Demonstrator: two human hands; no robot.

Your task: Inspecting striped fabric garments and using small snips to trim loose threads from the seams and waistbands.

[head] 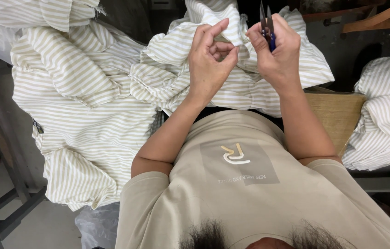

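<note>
Left hand: your left hand (pixel 209 62) is raised in front of your chest, thumb and forefinger curled together and pinching a fold of the striped garment (pixel 232 34).
Right hand: your right hand (pixel 275 53) is closed around the blue handle of the thread snips (pixel 267 25), with the two dark blades pointing up and away from you.
Blade state: the blade tips stand slightly apart above your fingers.
Hand spacing: your two hands sit just beside each other, with the pinched fabric edge between them.
Garment position: the striped garment, cream with beige stripes, lies bunched directly behind your hands and drapes down toward your lap.
Left side: a pile of striped fabric (pixel 79 115) of the same pattern hangs over the table edge.
Right side: a folded striped stack (pixel 384 115) rests beside the wooden bench surface (pixel 338 113).
Upper right: a wooden chair frame (pixel 375 18) stands well apart from your hands.
</note>
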